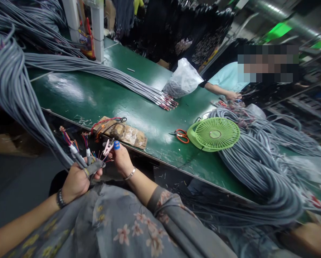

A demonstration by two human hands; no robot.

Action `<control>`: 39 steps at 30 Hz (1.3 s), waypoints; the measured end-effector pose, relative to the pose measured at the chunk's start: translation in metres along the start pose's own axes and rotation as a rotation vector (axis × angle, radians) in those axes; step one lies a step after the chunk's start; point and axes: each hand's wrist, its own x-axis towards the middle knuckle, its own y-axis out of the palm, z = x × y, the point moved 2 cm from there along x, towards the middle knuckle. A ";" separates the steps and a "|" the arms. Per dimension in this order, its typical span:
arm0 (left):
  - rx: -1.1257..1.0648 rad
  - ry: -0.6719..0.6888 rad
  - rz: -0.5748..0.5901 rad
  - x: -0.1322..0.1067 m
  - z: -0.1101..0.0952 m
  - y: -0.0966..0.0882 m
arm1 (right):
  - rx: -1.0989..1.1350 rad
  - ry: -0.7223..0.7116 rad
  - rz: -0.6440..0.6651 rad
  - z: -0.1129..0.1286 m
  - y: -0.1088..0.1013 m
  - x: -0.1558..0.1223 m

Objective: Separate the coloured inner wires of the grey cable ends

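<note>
My left hand (76,181) is closed around the ends of several grey cables (81,162) in front of my lap. Grey wrapping covers at least one of its fingers. White sleeves sit near the cable ends, and thin coloured wires (66,138) fan out beyond them. Beside it, my right hand (122,159) pinches a small pale pink clip (107,147) close to some loose wire ends. A blue cover is on the right thumb. Whether the clip touches a wire is too small to tell.
On the green table (117,104) are a worn wooden block (130,135), orange-handled scissors (182,136), a green fan (215,133), a plastic bag (184,79) and a long cable bundle (109,73). More cables (259,168) hang over the right edge. Another person's hand (232,95) works across the table.
</note>
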 end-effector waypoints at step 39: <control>0.016 0.147 -0.109 0.003 0.017 -0.020 | 0.050 0.148 0.039 0.003 0.013 -0.037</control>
